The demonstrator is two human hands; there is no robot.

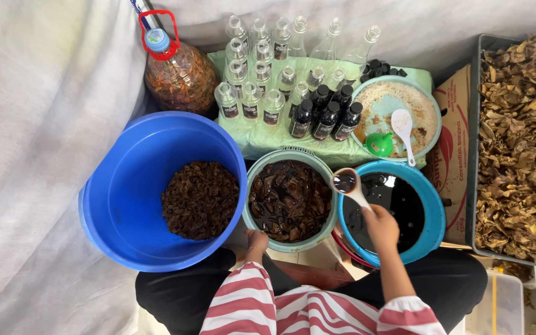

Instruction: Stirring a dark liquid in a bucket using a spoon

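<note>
In the head view, a ladle (347,183) of dark liquid is gripped by the closed right hand (381,227) above the strainer (290,200), whose near rim is pinched by the left hand (257,239). Behind the strainer, dark-labelled bottles (326,116) are ranged on green cloth (262,138); a printed brown carton (453,149) is seen to its right.

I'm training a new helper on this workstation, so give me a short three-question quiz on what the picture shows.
1. True or false: the right hand holds a ladle with dark liquid in its bowl.
2. What does the left hand touch? A) the blue tub B) the rim of the green basin of soaked dark pieces C) a bottle
3. What colour is the small funnel in the bowl beside the white spoon?

Key: 1 true; 2 B; 3 green.
</note>
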